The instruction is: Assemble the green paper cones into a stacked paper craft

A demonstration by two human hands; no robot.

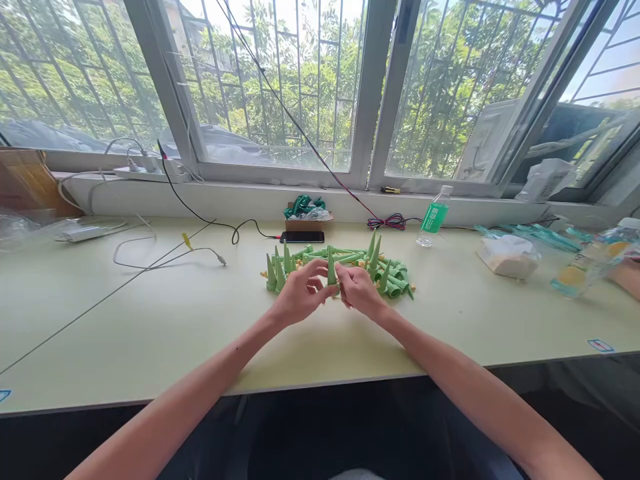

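A pointed green plastic cone (331, 265) stands upright between my two hands, above the near edge of a pile of green parts. My left hand (300, 293) is closed round it, with the thumb at its base and the fingers curled behind. My right hand (363, 290) is closed in a pinch against the cone's right side; anything else between those fingertips is hidden. Several similar cones (271, 275) stand just left of my left hand. Beyond my right hand are more upright cones (373, 257) and green tubes (397, 283) with small yellowish pieces among them.
A dark phone (302, 237) lies behind the pile, before a small cardboard box (305, 225) of green and clear wrapping. Cables (170, 260) cross the table's left side. To the right are a water bottle (433, 219), a tissue pack (509, 257) and another person's arm (627, 277).
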